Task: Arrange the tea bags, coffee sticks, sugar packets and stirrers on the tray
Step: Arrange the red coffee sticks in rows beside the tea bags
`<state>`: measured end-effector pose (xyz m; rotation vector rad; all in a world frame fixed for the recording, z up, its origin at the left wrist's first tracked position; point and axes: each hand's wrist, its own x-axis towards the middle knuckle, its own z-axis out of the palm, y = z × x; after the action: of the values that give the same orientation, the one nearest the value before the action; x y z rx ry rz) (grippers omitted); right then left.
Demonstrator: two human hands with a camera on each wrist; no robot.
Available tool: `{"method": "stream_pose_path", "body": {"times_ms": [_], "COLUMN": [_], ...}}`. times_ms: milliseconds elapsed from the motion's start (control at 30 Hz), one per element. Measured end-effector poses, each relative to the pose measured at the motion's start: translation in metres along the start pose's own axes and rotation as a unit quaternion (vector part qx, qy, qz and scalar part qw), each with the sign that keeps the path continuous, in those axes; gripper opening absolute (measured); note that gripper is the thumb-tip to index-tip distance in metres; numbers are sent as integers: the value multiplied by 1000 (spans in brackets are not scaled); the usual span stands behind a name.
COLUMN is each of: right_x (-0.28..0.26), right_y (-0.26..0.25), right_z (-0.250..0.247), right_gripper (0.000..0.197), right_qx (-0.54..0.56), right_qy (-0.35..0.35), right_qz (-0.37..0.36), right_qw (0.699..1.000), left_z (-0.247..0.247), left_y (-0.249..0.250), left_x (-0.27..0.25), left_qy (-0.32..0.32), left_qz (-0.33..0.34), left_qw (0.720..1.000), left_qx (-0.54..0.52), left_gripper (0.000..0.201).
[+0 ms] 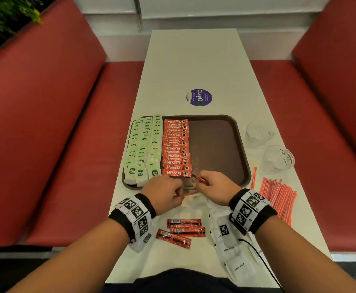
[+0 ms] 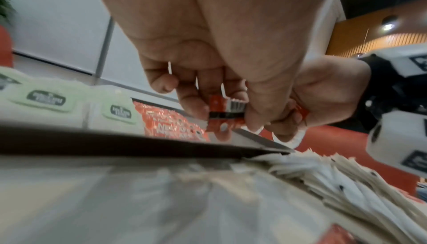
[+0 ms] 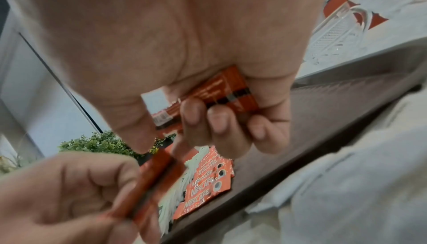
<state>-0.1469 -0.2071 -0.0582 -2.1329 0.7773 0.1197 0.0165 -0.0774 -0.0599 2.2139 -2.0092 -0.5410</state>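
A brown tray point(image 1: 219, 144) holds three columns of green tea bags point(image 1: 143, 144) on its left and one column of red coffee sticks point(image 1: 176, 148) beside them. Both hands hover at the tray's near edge. My left hand point(image 1: 164, 193) pinches a coffee stick point(image 2: 227, 112) between thumb and fingers. My right hand point(image 1: 213, 187) grips another coffee stick point(image 3: 221, 92) in curled fingers; whether it holds more than one I cannot tell. Three loose coffee sticks point(image 1: 181, 231) lie on the table below my hands. White sugar packets point(image 1: 232, 250) spread under my right wrist. Red-and-white stirrers point(image 1: 278, 197) lie right of the tray.
Two clear glass cups point(image 1: 259, 134) point(image 1: 278, 159) stand right of the tray. A round purple sticker point(image 1: 199, 97) lies on the white table point(image 1: 194, 60) beyond it. The tray's right half is bare. Red bench seats point(image 1: 67, 144) flank the table.
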Motion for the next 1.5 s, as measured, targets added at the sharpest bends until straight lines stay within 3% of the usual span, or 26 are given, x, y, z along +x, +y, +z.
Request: {"method": "stream_pose_path", "body": {"times_ms": [100,267,400,467,600,667,767,900,1500], "right_x": [4,11,14,16,19,20,20,20,21], "right_y": [-2,-7,-10,-9,-7,-5,-1,3,11], "right_z": [-2,-7,-9,-10,-11,-12,-16,-19,-19], "right_gripper": [45,14,10,4,20,9,12,7,10], "right_qx": [28,69,64,55,60,60,50,65,3], "right_qy": [-13,-10,11,13,24,43,57,72,16], "right_qz": [-6,-40,-66,-73,-51,-24,22,47,33], "right_qw": [1000,997,996,996,997,997,997,994,999], "left_z": [-11,-23,-23,-22,-18,-14,-6,1,2], "left_y": [-5,-9,-16,-19,-21,-23,-31,-37,-40], "left_x": [1,3,4,7,13,18,26,35,63], "left_qy": [57,69,105,100,101,114,71,-5,1], "left_qz": [3,7,-32,-25,-42,-62,-113,-130,-95], "left_qw": [998,997,987,989,990,988,991,990,988], "left_qx": [-16,-33,-116,-107,-84,-78,-20,58,119], "left_gripper": [11,23,13,11,12,12,16,21,20]}}
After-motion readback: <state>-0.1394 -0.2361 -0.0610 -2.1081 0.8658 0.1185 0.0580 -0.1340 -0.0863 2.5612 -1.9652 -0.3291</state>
